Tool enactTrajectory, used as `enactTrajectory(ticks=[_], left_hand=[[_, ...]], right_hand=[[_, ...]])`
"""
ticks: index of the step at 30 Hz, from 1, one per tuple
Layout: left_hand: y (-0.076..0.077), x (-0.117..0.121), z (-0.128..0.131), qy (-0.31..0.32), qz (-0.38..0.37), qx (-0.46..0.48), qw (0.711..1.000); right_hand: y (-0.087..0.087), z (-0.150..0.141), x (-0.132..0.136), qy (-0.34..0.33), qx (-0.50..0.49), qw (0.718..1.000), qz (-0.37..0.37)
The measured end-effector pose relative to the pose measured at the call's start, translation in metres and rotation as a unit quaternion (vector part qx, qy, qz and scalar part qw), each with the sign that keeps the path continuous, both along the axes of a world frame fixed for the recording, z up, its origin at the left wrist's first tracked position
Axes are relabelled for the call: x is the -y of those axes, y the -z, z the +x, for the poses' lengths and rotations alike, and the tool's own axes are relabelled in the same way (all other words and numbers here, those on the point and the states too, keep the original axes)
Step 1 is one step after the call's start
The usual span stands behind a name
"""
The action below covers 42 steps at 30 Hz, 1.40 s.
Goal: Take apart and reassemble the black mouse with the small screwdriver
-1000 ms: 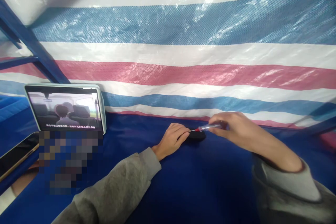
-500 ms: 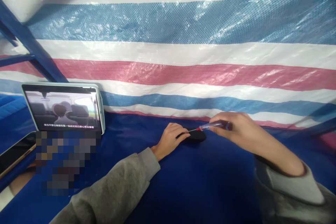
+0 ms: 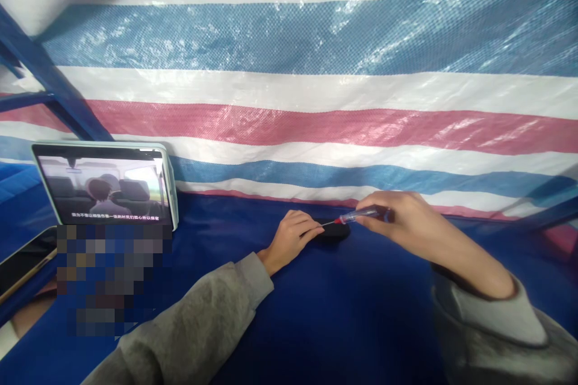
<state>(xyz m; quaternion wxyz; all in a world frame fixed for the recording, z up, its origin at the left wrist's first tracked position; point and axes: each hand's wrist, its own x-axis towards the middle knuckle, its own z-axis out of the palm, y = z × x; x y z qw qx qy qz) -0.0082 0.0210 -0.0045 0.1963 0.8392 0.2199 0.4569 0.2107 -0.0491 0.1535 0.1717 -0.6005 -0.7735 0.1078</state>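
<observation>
My right hand [image 3: 404, 212] grips a screwdriver [image 3: 357, 215] with a clear handle and a red collar. The thin shaft slants down to the left, and its tip lies at the fingertips of my left hand [image 3: 291, 239]. A flat black rounded object [image 3: 338, 231] rests on the blue surface under the shaft. The fingers of my left hand are closed over the left end of this object. What lies right under those fingertips is hidden, so I cannot tell what the tip touches.
A tablet [image 3: 106, 186] playing a video stands at the left on the blue surface [image 3: 307, 319]. Near it lies a phone [image 3: 27, 260], beside a blurred-out patch. Blue metal bars [image 3: 67, 81] rise at the left. A striped plastic sheet [image 3: 316, 90] hangs behind.
The whole view has shifted very slightly, so everything sits a little further left. Both hands keep the same hold, with the screwdriver still over the black object.
</observation>
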Motion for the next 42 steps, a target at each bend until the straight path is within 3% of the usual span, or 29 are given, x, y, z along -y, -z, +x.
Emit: enactTrajectory(ticks=[42], left_hand=[[-0.004,0.006,-0.003,-0.016,0.012,0.023,1.000]], right_hand=[[0.000,-0.023,0.002,-0.014,-0.131,0.991,-0.019]])
